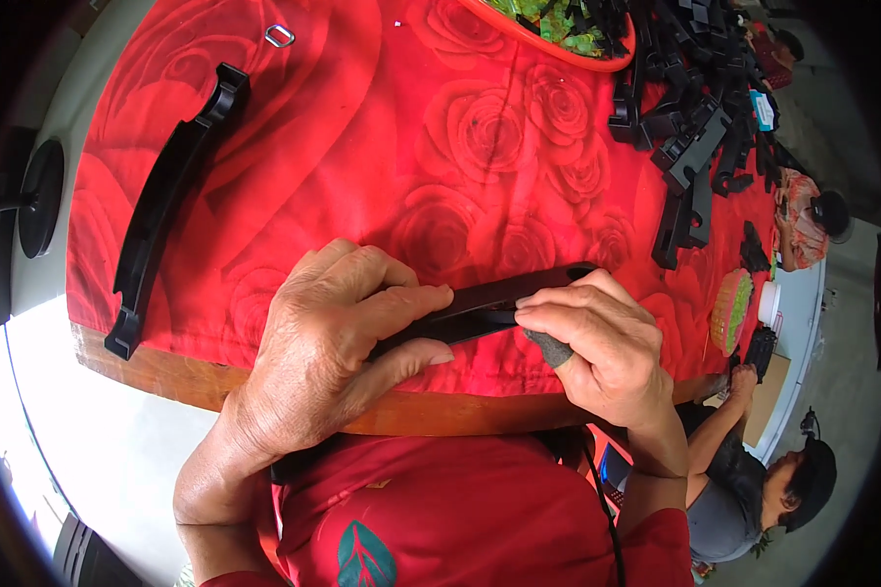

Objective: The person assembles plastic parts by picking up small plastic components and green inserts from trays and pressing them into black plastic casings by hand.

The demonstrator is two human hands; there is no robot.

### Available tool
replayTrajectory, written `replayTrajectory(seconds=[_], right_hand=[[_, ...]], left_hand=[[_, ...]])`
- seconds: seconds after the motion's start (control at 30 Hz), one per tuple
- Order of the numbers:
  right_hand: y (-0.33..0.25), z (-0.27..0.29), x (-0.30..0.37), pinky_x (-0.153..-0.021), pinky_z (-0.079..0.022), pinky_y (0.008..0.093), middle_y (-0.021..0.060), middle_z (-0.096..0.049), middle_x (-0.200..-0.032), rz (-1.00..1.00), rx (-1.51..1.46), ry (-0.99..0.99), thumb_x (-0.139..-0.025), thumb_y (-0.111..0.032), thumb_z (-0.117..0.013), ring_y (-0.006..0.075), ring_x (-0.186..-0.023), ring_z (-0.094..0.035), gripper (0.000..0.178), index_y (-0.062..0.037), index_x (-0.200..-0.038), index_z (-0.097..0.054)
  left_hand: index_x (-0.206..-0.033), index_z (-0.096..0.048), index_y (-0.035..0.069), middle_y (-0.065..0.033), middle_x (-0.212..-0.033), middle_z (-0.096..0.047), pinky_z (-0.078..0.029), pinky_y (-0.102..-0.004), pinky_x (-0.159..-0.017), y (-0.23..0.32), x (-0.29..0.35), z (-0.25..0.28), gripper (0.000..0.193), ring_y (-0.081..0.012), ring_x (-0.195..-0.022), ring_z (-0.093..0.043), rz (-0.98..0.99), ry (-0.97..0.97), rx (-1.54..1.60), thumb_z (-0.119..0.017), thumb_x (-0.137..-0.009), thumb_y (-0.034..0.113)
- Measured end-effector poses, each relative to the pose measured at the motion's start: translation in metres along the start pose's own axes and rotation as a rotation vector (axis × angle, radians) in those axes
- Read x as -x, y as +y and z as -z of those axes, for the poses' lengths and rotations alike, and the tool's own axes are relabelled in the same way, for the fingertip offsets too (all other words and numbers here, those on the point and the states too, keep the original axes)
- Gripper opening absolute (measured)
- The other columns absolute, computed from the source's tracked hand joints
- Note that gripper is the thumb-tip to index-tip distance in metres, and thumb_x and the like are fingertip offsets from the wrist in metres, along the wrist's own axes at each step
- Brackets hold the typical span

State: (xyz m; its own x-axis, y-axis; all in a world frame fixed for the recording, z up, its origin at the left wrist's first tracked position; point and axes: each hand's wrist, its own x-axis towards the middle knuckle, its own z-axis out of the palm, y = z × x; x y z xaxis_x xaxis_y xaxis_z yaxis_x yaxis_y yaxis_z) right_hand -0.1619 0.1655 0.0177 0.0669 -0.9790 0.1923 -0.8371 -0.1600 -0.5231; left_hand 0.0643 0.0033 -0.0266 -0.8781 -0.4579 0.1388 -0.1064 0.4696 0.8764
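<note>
A long, narrow black plastic part (480, 292) lies between my two hands, just above the near edge of the red cloth. My left hand (328, 328) grips its left end between thumb and fingers. At the other end my right hand (597, 338) pinches the part, with a dark grey cover (550, 348) on the thumb. A thin dark edge runs along the near side from the right fingertips; whether it is a separate strip, I cannot tell. My fingers hide both ends in part.
A curved black plastic piece (166, 205) and a metal ring (280, 36) lie on the left of the red tablecloth (313, 186). Far right are a heap of black parts (690, 127) and a red-rimmed basket (597, 64). A co-worker (744, 489) sits at the right.
</note>
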Motion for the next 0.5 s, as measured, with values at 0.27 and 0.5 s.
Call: replayTrajectory(seconds=[0.27, 0.5], right_hand=[[-0.013, 0.001, -0.006, -0.068, -0.056, 0.0361, 0.0125, -0.076, -0.095, -0.074, 0.077, -0.023, -0.072, 0.012, -0.080, 0.0279, -0.080, -0.070, 0.033, -0.0012, -0.103, -0.077], [-0.020, 0.002, -0.007, -0.066, -0.057, 0.0342, 0.0115, -0.071, -0.099, -0.042, 0.174, -0.069, -0.075, 0.010, -0.079, 0.0248, -0.083, -0.066, 0.036, 0.0013, -0.110, -0.074]], left_hand=[[-0.116, -0.080, 0.005, -0.0081, -0.098, -0.072, -0.048, -0.0389, -0.083, -0.002, 0.000, 0.000, 0.049, -0.0248, -0.089, -0.065, -0.011, 0.000, -0.011, -0.092, -0.074, 0.027], [-0.115, -0.080, 0.004, -0.0089, -0.098, -0.072, -0.048, -0.0387, -0.083, 0.002, -0.002, 0.001, 0.047, -0.0257, -0.090, -0.065, 0.014, -0.010, -0.017, -0.092, -0.075, 0.026]])
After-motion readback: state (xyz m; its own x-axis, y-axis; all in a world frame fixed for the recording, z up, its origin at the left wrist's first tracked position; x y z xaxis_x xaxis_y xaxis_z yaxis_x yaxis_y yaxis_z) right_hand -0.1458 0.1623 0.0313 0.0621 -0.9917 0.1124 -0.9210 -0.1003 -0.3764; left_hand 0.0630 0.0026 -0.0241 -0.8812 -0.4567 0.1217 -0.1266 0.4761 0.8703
